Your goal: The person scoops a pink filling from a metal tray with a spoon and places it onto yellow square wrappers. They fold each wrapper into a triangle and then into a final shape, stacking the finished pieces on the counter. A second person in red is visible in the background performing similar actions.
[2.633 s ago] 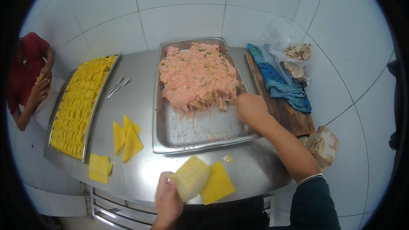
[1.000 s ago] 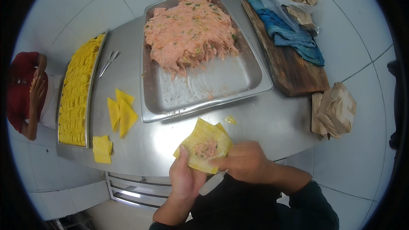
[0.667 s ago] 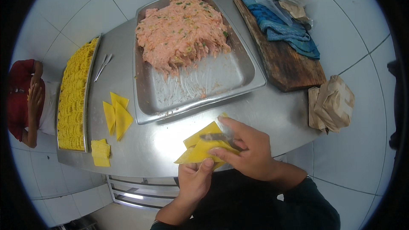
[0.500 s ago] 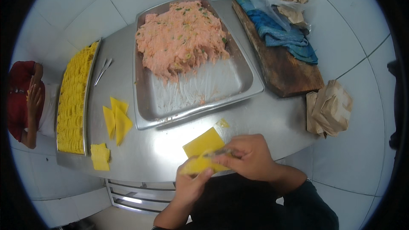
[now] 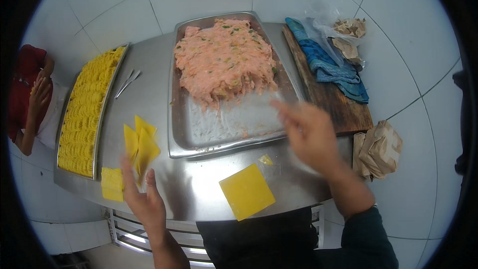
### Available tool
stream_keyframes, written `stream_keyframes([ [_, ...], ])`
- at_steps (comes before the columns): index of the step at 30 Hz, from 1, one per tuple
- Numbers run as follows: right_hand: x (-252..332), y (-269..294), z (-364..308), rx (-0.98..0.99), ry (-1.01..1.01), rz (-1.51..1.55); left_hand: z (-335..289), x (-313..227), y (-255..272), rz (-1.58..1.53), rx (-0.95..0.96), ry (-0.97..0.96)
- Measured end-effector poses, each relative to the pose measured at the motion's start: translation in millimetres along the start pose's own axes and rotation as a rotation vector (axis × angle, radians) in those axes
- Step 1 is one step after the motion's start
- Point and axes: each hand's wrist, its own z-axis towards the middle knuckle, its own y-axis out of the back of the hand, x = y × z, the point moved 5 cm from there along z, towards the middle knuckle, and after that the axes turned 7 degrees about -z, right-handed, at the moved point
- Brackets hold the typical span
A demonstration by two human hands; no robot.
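- Your left hand [image 5: 144, 204] has the thumb and fingers apart, and it is just beside the folded yellow wrappers [image 5: 148, 145]; if it touches them, I cannot tell.
- Your right hand [image 5: 312, 137] is blurred above the right side of the metal tray [image 5: 224, 150]; its fingers are bent, but I cannot tell what they grip.
- The pink filling [image 5: 226, 65], which has green bits inside, lies in the far part of this tray.
- The flat yellow wrapper [image 5: 247, 192] lies near the front edge of the steel table [image 5: 199, 197], between your two hands.
- The small yellow stack [image 5: 112, 185] is next to your left fingers.
- Farther left stands the long tray [image 5: 96, 158], filled with rows of yellow pieces [image 5: 89, 114].
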Motion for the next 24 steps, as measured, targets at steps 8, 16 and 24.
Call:
stream_keyframes([
  [8, -55, -45, 91, -0.015, 0.089, -0.567, -89, -56, -70, -0.349, 1.018, -0.042],
  [16, -76, -66, 90, 0.124, 0.071, -0.704, -107, -63, -91, -0.241, 1.080, -0.107],
  [24, -58, -51, 68, 0.380, -0.042, -0.529, -114, -76, -96, -0.209, 1.080, -0.127],
])
